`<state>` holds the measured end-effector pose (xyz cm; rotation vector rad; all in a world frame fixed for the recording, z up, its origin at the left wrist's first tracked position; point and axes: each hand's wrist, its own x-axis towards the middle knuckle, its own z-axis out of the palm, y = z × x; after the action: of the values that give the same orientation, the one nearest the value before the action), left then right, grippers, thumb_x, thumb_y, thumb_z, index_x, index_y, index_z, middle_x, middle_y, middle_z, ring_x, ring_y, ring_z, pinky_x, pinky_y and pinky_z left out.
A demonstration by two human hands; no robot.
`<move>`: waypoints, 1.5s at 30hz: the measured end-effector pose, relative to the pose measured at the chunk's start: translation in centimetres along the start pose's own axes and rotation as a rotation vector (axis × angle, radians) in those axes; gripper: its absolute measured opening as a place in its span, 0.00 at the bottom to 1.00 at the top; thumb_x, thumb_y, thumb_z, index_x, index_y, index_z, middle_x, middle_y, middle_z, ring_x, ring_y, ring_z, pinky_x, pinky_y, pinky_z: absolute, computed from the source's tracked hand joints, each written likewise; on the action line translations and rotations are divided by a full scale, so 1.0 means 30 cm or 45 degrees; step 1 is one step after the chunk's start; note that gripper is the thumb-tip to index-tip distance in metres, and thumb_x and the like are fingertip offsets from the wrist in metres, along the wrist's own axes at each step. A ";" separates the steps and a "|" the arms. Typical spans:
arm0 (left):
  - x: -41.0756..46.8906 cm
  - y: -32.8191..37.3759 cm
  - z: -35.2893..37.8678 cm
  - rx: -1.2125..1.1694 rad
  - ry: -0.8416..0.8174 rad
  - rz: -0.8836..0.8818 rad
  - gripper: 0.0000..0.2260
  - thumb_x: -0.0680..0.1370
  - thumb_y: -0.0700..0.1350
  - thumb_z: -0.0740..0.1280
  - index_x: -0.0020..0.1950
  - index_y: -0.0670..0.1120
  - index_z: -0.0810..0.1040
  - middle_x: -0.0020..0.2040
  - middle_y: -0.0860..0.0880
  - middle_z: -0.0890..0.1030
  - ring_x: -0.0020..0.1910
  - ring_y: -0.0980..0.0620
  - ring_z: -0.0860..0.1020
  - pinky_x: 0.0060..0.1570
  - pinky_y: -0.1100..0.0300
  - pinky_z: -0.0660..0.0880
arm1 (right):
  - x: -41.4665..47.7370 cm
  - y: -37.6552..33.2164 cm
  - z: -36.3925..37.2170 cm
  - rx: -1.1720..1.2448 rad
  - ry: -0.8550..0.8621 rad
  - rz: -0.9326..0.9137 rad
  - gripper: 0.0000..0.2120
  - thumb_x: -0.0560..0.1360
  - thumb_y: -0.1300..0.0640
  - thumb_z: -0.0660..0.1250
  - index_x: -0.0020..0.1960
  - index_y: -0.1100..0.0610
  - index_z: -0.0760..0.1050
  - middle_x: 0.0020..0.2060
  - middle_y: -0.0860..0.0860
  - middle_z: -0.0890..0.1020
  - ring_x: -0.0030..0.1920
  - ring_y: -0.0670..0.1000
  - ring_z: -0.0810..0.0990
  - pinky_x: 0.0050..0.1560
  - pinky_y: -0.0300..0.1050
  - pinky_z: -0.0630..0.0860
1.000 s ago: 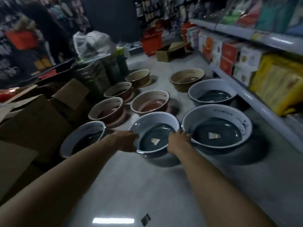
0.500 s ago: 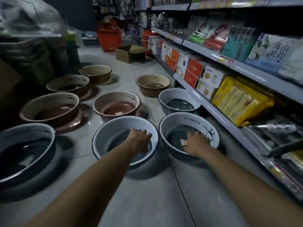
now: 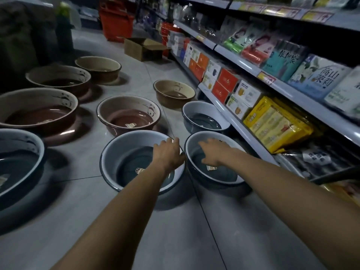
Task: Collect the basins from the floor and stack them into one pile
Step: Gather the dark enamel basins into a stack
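Several basins lie separately on the tiled floor. A grey basin [image 3: 116, 152] with a sticker on its bottom sits just ahead. My left hand [image 3: 167, 152] reaches over it, fingers at its far right rim. Touching it on the right is a second grey basin [image 3: 224, 175], and my right hand [image 3: 212, 151] hovers inside it with fingers spread. A smaller grey basin [image 3: 204, 119] sits behind that one, another grey basin [image 3: 17, 152] is at the left edge. Brown basins [image 3: 126, 117] [image 3: 37, 112] [image 3: 58, 78] and tan basins [image 3: 98, 68] [image 3: 173, 92] lie farther back.
A long store shelf [image 3: 229, 114] runs along the right, holding boxes and yellow packs [image 3: 276, 123] close to the right basins. An open cardboard box [image 3: 144, 48] and red baskets [image 3: 116, 22] stand at the aisle's far end. Dark stacked goods [image 3: 21, 36] fill the left.
A second ago both hands were on the rims of the middle grey basin. They have come off it; my view has swung right, and my right hand is now over the right-hand basin.
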<state>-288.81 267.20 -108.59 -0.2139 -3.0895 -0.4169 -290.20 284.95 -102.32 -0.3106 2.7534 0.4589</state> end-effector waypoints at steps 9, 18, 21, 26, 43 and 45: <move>-0.243 -0.124 0.152 0.367 -0.391 0.077 0.30 0.77 0.64 0.64 0.74 0.50 0.67 0.71 0.44 0.72 0.69 0.40 0.72 0.67 0.42 0.67 | 0.071 0.025 0.114 -0.110 -0.122 -0.169 0.31 0.75 0.44 0.69 0.73 0.58 0.66 0.69 0.58 0.74 0.65 0.62 0.76 0.63 0.56 0.76; -0.361 -0.139 0.146 0.376 -0.664 -0.102 0.24 0.77 0.54 0.67 0.71 0.48 0.70 0.66 0.44 0.77 0.65 0.40 0.77 0.60 0.48 0.74 | 0.135 0.034 0.364 0.056 -0.202 -0.255 0.35 0.76 0.55 0.68 0.78 0.63 0.57 0.66 0.59 0.77 0.63 0.60 0.79 0.59 0.51 0.77; -0.358 -0.099 0.151 0.367 -0.676 -0.149 0.22 0.77 0.55 0.66 0.69 0.49 0.72 0.65 0.44 0.79 0.63 0.40 0.78 0.57 0.49 0.75 | 0.149 0.073 0.414 0.334 -0.173 -0.234 0.35 0.76 0.59 0.65 0.77 0.63 0.52 0.62 0.62 0.79 0.59 0.62 0.80 0.54 0.52 0.78; -0.393 -0.060 0.177 0.425 -0.638 -0.057 0.23 0.78 0.54 0.64 0.72 0.51 0.69 0.66 0.46 0.78 0.64 0.41 0.78 0.60 0.50 0.73 | 0.131 0.181 0.520 0.371 -0.122 -0.243 0.15 0.77 0.56 0.65 0.63 0.56 0.71 0.62 0.56 0.79 0.61 0.58 0.79 0.55 0.50 0.77; -0.316 -0.136 0.076 0.050 -0.466 -0.206 0.16 0.81 0.50 0.65 0.68 0.51 0.78 0.63 0.48 0.82 0.62 0.45 0.79 0.56 0.58 0.73 | -0.069 0.154 0.300 0.823 0.550 -0.128 0.06 0.77 0.57 0.66 0.50 0.54 0.69 0.44 0.52 0.80 0.45 0.58 0.79 0.43 0.48 0.75; -0.300 -0.154 0.041 -0.115 -0.384 -0.309 0.16 0.78 0.54 0.65 0.61 0.48 0.81 0.58 0.47 0.83 0.58 0.44 0.80 0.55 0.56 0.75 | -0.085 0.108 0.291 0.875 0.710 -0.180 0.06 0.79 0.57 0.66 0.52 0.55 0.69 0.44 0.53 0.81 0.45 0.59 0.80 0.43 0.50 0.76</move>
<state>-280.54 261.92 -111.29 0.1115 -3.4103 -0.5819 -286.21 291.38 -108.33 -0.5001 3.1527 -0.7094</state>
